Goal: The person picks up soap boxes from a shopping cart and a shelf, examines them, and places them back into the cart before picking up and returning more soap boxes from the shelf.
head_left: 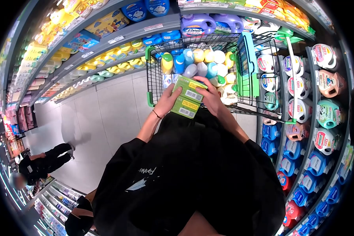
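Two green boxes (185,107) with yellow labels and barcodes lie edge to edge in front of my body, held between both hands. My left hand (167,101) grips them along the left side, its thumb on the upper face. On the right, my right hand (211,97) is closed round the upper box, with its fingers partly hidden. Just beyond the hands stands a shopping cart (148,74) of black wire with green corners. Inside the cart are several bottles, among them a yellow bottle with a green cap (167,65) and a blue bottle (179,63).
Shelves of yellow and blue packs (124,49) curve along the left and back. To the right, racks hold detergent jugs (329,114) in several rows. Pale floor tiles (110,110) stretch to the left, where a person in black (53,155) stands. Another person (80,218) is partly visible behind me.
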The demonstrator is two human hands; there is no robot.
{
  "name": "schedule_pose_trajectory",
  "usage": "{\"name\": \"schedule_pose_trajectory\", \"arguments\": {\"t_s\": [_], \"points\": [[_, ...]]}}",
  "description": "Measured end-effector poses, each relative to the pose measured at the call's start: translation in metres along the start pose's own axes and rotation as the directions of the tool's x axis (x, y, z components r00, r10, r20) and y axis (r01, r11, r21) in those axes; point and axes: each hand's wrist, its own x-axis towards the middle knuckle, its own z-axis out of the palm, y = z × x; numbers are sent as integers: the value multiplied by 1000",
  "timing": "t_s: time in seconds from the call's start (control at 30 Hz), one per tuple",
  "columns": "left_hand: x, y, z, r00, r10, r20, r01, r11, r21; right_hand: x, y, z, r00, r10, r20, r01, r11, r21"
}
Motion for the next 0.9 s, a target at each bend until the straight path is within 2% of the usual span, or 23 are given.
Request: {"name": "schedule_pose_trajectory", "arguments": {"t_s": [0.23,0.43,0.53,0.63,0.77,0.87,0.9], "points": [[9,-7,6,994,71,-82,-81,989,-124,0,3,5,996,-18,-88,28,993,117],[12,-17,6,995,67,-68,-71,995,-71,-1,11,-2,989,26,-148,-13,996,88],[11,-26,9,996,52,-70,-59,993,-101,-4,12,-5,993,16,-119,-4,995,101],[9,-35,14,996,47,-76,-55,993,-104,-3,18,-10,988,0,-153,13,996,85],[9,-46,14,996,56,-72,-54,998,40,-3,11,-17,979,17,-201,-9,999,42],[3,-43,10,975,147,-166,-112,973,199,2,14,-29,952,-53,-301,66,997,33],[5,-47,5,966,153,-207,-121,980,160,2,9,-30,941,-57,-335,74,996,39]]}}
